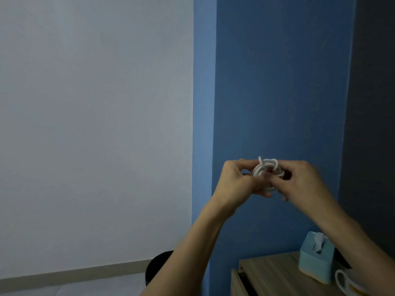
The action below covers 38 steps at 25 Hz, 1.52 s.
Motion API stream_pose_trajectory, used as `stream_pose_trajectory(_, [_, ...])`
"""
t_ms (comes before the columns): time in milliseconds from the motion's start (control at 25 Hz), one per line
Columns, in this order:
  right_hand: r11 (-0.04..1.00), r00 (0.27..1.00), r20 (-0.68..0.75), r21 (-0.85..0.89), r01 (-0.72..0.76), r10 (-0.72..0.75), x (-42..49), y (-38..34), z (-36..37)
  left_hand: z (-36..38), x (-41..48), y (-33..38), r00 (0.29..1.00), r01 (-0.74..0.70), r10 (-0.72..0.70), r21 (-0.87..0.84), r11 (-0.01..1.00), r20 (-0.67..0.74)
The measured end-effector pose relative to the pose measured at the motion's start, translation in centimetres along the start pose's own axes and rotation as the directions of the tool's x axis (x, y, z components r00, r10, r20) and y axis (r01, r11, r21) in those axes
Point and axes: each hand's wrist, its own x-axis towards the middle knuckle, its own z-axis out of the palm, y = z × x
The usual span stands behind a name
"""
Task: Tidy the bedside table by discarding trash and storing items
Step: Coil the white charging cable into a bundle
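Note:
A white cable [267,168] wound into a small coil is held up in front of the blue wall, well above the bedside table [273,272]. My left hand [235,180] grips the coil's left side. My right hand [303,180] pinches its right side, fingers curled around the loops. Part of the coil is hidden behind my fingers.
On the wooden bedside table stand a light blue tissue box [316,257] and a white mug [348,283] at the bottom right. The table's drawer [239,280] looks slightly open. A black bin [158,265] sits on the floor to the table's left.

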Motion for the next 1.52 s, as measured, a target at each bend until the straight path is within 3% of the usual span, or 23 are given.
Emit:
stream_pose_trajectory(80, [0.993,0.998,0.067,0.118,0.001,-0.009,0.4,0.3,-0.1,-0.3,0.1,-0.1,0.999,0.046,-0.045,-0.067,0.997,0.006])
stream_pose_trajectory(160, [0.915,0.987,0.164,0.400,-0.062,-0.005,0.2,0.4,-0.6,-0.6,0.3,-0.2,0.997,0.078,-0.076,-0.114,0.990,0.024])
stream_pose_trajectory(240, [0.826,0.967,0.253,0.548,-0.135,-0.010,-0.4,0.9,-0.9,-0.5,0.4,-0.3,0.995,0.099,-0.096,-0.142,0.985,0.028])
stream_pose_trajectory(360, [0.764,0.975,0.222,0.630,-0.140,-0.004,-1.2,1.8,-0.9,0.3,0.5,-1.0,0.994,0.108,-0.107,-0.146,0.983,0.017])
stream_pose_trajectory(600, [0.698,0.972,0.028,0.691,-0.189,0.235,-3.8,4.8,0.1,2.0,0.5,-5.7,0.972,0.233,-0.224,-0.208,0.950,0.063])
stream_pose_trajectory(760, [0.648,0.929,0.044,0.705,-0.289,0.367,-5.8,8.5,1.6,3.3,0.7,-10.1,0.947,0.318,-0.308,-0.134,0.939,0.087])
stream_pose_trajectory(1040, [0.566,0.789,0.084,0.651,-0.506,0.608,-12.1,18.0,5.7,6.1,-1.0,-21.1,0.829,0.559,-0.555,-0.078,0.825,0.071])
stream_pose_trajectory(1240, [0.365,0.615,0.153,0.686,-0.629,0.774,-18.1,23.8,9.2,7.5,-4.9,-31.8,0.638,0.769,-0.770,-0.038,0.639,-0.025])
stream_pose_trajectory(1360, [0.296,0.521,0.172,0.658,-0.692,0.836,-21.6,25.9,11.8,9.1,-7.8,-37.7,0.519,0.854,-0.852,0.012,0.519,-0.075])
stream_pose_trajectory(1520, [0.237,0.449,0.174,0.656,-0.716,0.876,-24.7,28.3,14.0,11.5,-11.2,-44.3,0.517,0.839,-0.840,0.295,0.458,-0.165])
